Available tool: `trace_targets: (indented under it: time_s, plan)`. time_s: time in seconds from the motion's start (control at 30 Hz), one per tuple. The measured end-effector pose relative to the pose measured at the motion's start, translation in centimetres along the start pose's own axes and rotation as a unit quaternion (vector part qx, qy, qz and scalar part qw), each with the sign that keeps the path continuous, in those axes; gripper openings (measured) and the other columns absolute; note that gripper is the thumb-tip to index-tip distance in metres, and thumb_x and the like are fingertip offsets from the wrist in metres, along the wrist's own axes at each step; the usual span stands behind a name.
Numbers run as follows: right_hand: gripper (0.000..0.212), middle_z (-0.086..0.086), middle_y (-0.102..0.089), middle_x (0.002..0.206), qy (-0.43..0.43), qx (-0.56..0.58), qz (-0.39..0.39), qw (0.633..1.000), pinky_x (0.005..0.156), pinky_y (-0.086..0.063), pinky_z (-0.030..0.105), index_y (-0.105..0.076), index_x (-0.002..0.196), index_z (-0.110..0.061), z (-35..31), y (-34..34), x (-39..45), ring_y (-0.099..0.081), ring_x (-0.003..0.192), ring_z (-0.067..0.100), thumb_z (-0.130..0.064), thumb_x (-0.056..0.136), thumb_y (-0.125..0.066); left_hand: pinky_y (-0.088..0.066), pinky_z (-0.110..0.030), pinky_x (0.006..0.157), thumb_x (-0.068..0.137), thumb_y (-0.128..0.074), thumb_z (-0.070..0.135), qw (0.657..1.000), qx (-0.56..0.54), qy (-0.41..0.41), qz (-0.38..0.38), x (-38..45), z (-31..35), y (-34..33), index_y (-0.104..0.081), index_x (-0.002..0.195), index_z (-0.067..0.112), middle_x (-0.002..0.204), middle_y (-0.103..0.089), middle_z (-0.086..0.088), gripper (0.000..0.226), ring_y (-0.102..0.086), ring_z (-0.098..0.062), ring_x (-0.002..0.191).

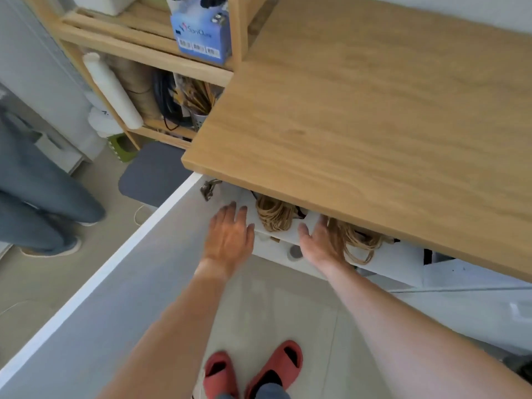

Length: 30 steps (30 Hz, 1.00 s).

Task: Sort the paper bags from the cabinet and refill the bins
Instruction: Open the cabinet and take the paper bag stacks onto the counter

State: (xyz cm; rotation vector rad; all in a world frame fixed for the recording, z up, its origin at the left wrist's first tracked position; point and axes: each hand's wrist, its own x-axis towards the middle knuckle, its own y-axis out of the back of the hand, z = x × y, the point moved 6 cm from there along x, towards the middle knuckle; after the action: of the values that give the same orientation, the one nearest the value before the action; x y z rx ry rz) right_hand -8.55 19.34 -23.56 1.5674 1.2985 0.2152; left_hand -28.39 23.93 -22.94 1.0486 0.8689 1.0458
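Under the wooden countertop (359,110) the cabinet stands open, its white door (121,277) swung out to the left. Inside, white paper bags (283,233) with tan twine handles (273,214) are packed upright; more twine handles (359,240) show to the right. My left hand (229,237) reaches in with fingers spread, just left of the bags. Over on the bags' right side, my right hand (322,240) has its fingers on their top edge. Whether either hand grips a bag is unclear.
A wooden shelf unit (149,53) at the back left holds a blue box (201,36), a white roll (112,87), cables and sticks. Another person's legs (37,197) stand at the left. A grey mat (155,174) lies on the floor. My red slippers (253,372) are below.
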Motion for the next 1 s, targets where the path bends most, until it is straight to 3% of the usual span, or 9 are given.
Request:
trace_targets:
  time_s: [0.27, 0.4, 0.5, 0.6, 0.67, 0.77, 0.87, 0.93, 1.0]
  plan:
    - [0.071, 0.004, -0.025, 0.164, -0.041, 0.224, 0.029, 0.973, 0.121, -0.015, 0.037, -0.03, 0.157, -0.022, -0.9, -5.7, 11.9, -0.022, 0.15, 0.026, -0.06, 0.097, -0.041, -0.043, -0.046, 0.101, 0.1, -0.035, 0.038, 1.0, -0.027, -0.002, 0.014, 9.8, -0.8, -7.8, -0.049, 0.131, 0.004, 0.127, -0.055, -0.022, 0.048, -0.05, -0.037, 0.118]
    - [0.104, 0.006, -0.03, 0.162, -0.055, 0.296, -0.03, 0.953, 0.12, -0.02, 0.057, -0.03, 0.156, -0.025, 0.5, -10.3, 17.8, -0.027, 0.149, 0.031, -0.086, 0.072, -0.032, -0.041, -0.047, 0.104, 0.092, -0.009, 0.052, 0.994, -0.102, 0.039, 0.009, 13.3, -2.3, -10.4, -0.046, 0.135, 0.013, 0.134, -0.053, -0.019, 0.069, -0.05, -0.039, 0.121]
    - [0.1, 0.007, -0.041, 0.154, -0.076, 0.352, 0.025, 0.932, 0.115, -0.035, 0.051, -0.03, 0.153, -0.032, 0.1, -9.3, 16.1, -0.039, 0.141, 0.034, -0.079, 0.071, -0.061, -0.038, -0.042, 0.1, 0.1, -0.014, 0.051, 0.973, -0.201, 0.106, -0.034, 14.7, -3.4, -11.6, -0.05, 0.132, 0.014, 0.131, -0.055, -0.019, 0.061, -0.05, -0.037, 0.122]
    - [0.084, 0.009, -0.047, 0.15, -0.076, 0.36, 0.061, 0.928, 0.109, -0.039, 0.032, -0.03, 0.154, -0.031, 0.8, -9.1, 15.2, -0.046, 0.135, 0.032, -0.054, 0.085, -0.071, -0.041, -0.041, 0.094, 0.101, -0.016, 0.054, 0.957, -0.256, 0.121, -0.068, 14.7, -3.5, -12.0, -0.055, 0.121, 0.011, 0.119, -0.058, -0.018, 0.062, -0.053, -0.035, 0.115]
    - [0.079, 0.011, -0.05, 0.147, -0.09, 0.351, 0.068, 0.93, 0.107, -0.038, 0.031, -0.031, 0.153, -0.03, 1.3, -9.3, 14.2, -0.047, 0.134, 0.032, -0.049, 0.088, -0.07, -0.043, -0.038, 0.082, 0.101, -0.021, 0.051, 0.955, -0.266, 0.116, -0.068, 14.0, -3.3, -11.8, -0.054, 0.117, 0.008, 0.107, -0.058, -0.015, 0.057, -0.057, -0.032, 0.102]
    - [0.078, 0.011, -0.051, 0.143, -0.116, 0.335, 0.044, 0.934, 0.099, -0.043, 0.036, -0.029, 0.152, -0.037, 2.1, -9.9, 12.0, -0.051, 0.126, 0.036, -0.05, 0.086, -0.069, -0.044, -0.038, 0.087, 0.1, -0.026, 0.052, 0.945, -0.263, 0.166, -0.098, 12.8, -3.6, -11.9, -0.052, 0.124, 0.008, 0.117, -0.059, -0.014, 0.057, -0.057, -0.032, 0.106]
    - [0.074, 0.011, -0.052, 0.142, -0.132, 0.316, 0.025, 0.939, 0.093, -0.045, 0.038, -0.037, 0.145, -0.033, 3.2, -9.6, 10.4, -0.052, 0.123, 0.036, -0.059, 0.082, -0.066, -0.044, -0.033, 0.084, 0.097, -0.036, 0.053, 0.93, -0.252, 0.218, -0.157, 11.5, -4.2, -11.7, -0.049, 0.125, 0.013, 0.121, -0.061, -0.014, 0.051, -0.067, -0.029, 0.095]
    - [0.09, 0.009, -0.046, 0.148, -0.148, 0.302, 0.0, 0.942, 0.098, -0.048, 0.048, -0.034, 0.146, -0.03, 3.6, -9.2, 9.8, -0.049, 0.126, 0.037, -0.078, 0.075, -0.06, -0.049, -0.033, 0.086, 0.096, -0.03, 0.059, 0.926, -0.237, 0.206, -0.211, 10.6, -4.1, -11.8, -0.049, 0.125, 0.018, 0.114, -0.065, -0.012, 0.054, -0.071, -0.022, 0.077]
    - [0.105, 0.007, -0.041, 0.15, -0.177, 0.306, -0.049, 0.934, 0.089, -0.051, 0.051, -0.03, 0.149, -0.031, 3.4, -9.4, 9.2, -0.049, 0.121, 0.033, -0.089, 0.066, -0.056, -0.046, -0.036, 0.088, 0.095, -0.022, 0.066, 0.931, -0.199, 0.181, -0.246, 9.5, -3.5, -12.0, -0.05, 0.128, 0.019, 0.114, -0.061, -0.01, 0.064, -0.065, -0.025, 0.091]
